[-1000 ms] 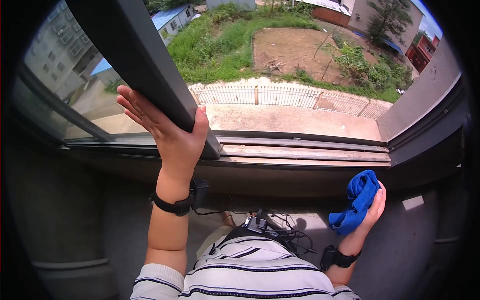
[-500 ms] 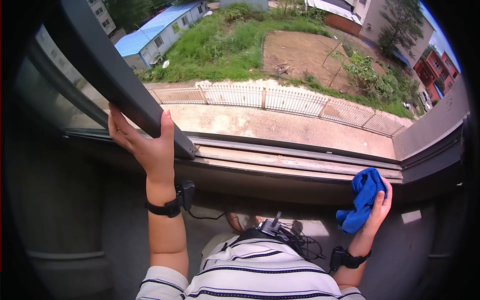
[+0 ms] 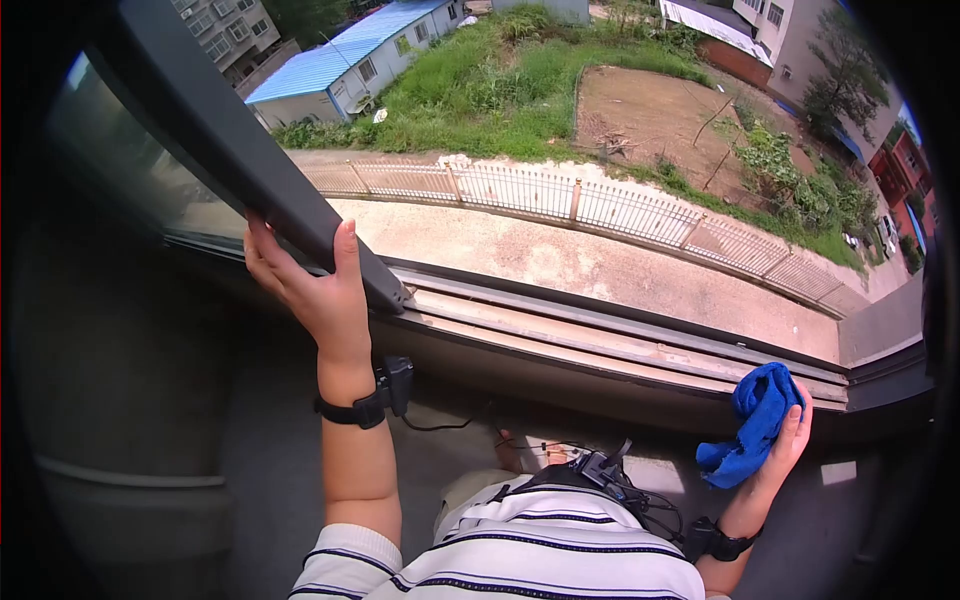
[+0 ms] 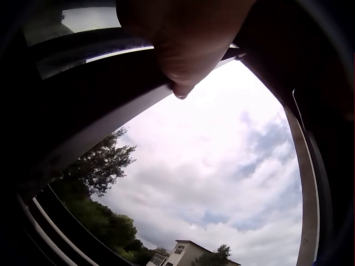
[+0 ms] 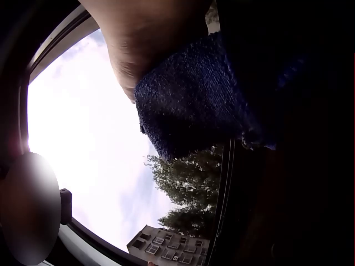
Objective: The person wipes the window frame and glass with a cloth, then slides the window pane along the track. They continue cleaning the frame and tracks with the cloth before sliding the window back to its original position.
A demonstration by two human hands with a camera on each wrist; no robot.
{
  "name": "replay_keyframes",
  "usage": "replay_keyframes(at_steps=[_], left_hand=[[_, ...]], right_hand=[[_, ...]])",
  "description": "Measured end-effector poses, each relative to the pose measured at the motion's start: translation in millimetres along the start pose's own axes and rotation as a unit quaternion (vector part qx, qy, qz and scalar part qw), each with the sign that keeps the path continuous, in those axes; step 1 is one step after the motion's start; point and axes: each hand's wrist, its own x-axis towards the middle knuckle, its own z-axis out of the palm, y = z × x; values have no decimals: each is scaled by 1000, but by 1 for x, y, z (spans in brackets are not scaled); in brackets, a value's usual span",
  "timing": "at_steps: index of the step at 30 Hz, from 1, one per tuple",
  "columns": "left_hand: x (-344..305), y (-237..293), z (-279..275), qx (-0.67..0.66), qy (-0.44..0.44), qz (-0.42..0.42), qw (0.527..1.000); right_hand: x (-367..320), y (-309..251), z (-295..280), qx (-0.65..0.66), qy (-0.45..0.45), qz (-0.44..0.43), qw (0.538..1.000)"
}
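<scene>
My left hand [image 3: 318, 298] grips the edge of a dark grey sliding window sash [image 3: 215, 130], thumb on the near right side and fingers round the left. In the left wrist view that hand [image 4: 188, 39] overlaps the dark sash against bright sky. At the right, my right hand [image 3: 788, 452] holds a crumpled blue cloth [image 3: 755, 430] just in front of the sill's right end. Part of the cloth hangs down to the left of the palm. Up close in the right wrist view, the cloth [image 5: 188, 94] covers the fingers.
The window track [image 3: 600, 345] runs along the sill from the sash foot to the right jamb [image 3: 880, 325]. Outside lie a white fence [image 3: 520, 190], grass and buildings. Cables [image 3: 640, 500] hang from a small device at my waist; a wrist camera [image 3: 395, 385] sits on my left wrist.
The sash has slid left with my left hand, and the opening is wider. My left fingers now wrap closer round the sash. The right hand still holds the cloth; the head view has turned.
</scene>
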Motion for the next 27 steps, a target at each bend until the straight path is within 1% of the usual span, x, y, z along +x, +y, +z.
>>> replay_keyframes(at_steps=[4, 6, 10, 13, 14, 15, 17, 19, 20, 22, 23, 25, 26, 27], left_hand=[[4, -22, -1, 58, 12, 34, 998], [8, -28, -1, 91, 36, 58, 994], [11, -42, -5, 107, 36, 54, 992], [15, -50, -8, 143, 40, 55, 987], [16, -51, -8, 72, 27, 9, 997], [17, -53, -8, 0, 13, -37, 999], [20, -58, -10, 17, 25, -29, 999], [22, -60, -13, -28, 15, -66, 997], [21, -62, -16, -24, 18, -67, 997], [16, -67, -24, -141, 9, -94, 986], [10, -71, -29, -137, 13, -96, 986], [-10, -73, -44, -113, -18, -120, 986], [-23, -68, -51, -97, -28, -167, 981], [-35, -65, -58, -86, -53, -193, 976]], right_hand=[[2, 6, -4, 2, -1, -6, 1000], [0, 3, -2, 0, 3, -3, 1000], [0, 4, 0, 11, 3, 5, 1000], [0, 9, -6, 11, 10, 5, 1000], [-1, 11, -5, 17, 22, 10, 1000], [0, 10, -6, 10, 14, 6, 1000], [0, 8, -4, 15, 1, 13, 1000], [3, 8, 1, 14, -11, 6, 1000], [5, 4, 6, 8, -20, 1, 1000], [11, -6, 18, 15, -36, -1, 999], [15, -11, 29, 19, -48, 0, 999], [28, -14, 49, 21, -71, -16, 997], [35, -17, 62, 23, -88, -30, 995], [41, -24, 78, 21, -98, -30, 994]])
